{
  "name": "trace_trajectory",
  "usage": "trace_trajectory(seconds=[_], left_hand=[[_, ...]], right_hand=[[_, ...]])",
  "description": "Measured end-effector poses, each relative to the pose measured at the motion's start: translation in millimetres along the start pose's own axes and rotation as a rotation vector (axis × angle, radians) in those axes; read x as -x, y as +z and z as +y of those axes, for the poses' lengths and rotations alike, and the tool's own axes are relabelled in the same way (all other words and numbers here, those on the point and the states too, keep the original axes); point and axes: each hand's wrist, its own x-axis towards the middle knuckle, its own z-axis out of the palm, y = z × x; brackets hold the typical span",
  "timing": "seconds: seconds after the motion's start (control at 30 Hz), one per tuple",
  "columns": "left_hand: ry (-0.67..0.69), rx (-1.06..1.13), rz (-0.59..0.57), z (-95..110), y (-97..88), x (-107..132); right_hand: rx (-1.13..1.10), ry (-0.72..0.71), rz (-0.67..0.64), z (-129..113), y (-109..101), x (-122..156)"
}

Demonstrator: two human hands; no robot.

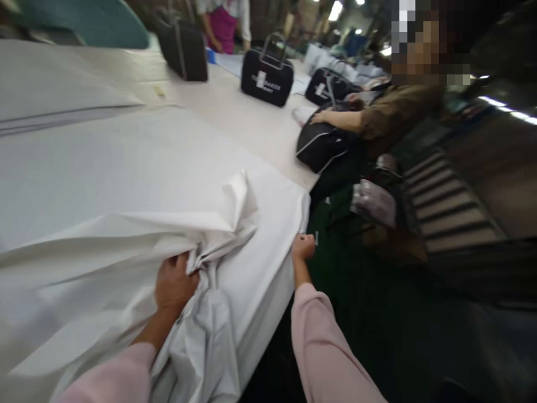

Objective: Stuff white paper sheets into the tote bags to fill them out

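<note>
A large white sheet of cloth point(138, 168) covers the near part of the table and hangs over its right edge. My left hand point(175, 282) is closed around a bunched fold of this cloth, with creases spreading out from the grip. At the table's right edge, my right hand point(304, 246) is closed on the cloth's border. Its fingertips are partly hidden and somewhat blurred. Between the two hands the cloth lies fairly flat, while loose folds hang down below my left hand.
Black bags with handles, among them an upright one point(267, 75), stand farther along the white table point(251, 120). A co-worker point(390, 112) at the right handles another black bag point(321, 143). Wrapped packages point(373, 201) and a slatted rack point(436, 196) stand right of the table.
</note>
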Motion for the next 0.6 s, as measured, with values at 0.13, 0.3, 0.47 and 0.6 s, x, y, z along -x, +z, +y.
trace_trajectory(seconds=[0.13,0.3,0.47,0.6], left_hand=[[0.037,-0.12,0.039,-3,11.9,-2],[0.024,-0.079,0.047,6,1.4,4],[-0.111,0.324,-0.169,-5,-38.8,-23],[-0.022,0.655,-0.309,7,-115.7,-54]], right_hand=[[-0.253,-0.135,0.153,-18,1,2],[-0.501,0.037,-0.191,-19,-2,41],[-0.224,0.189,-0.454,23,-21,88],[-0.65,0.05,-0.471,23,-50,132]])
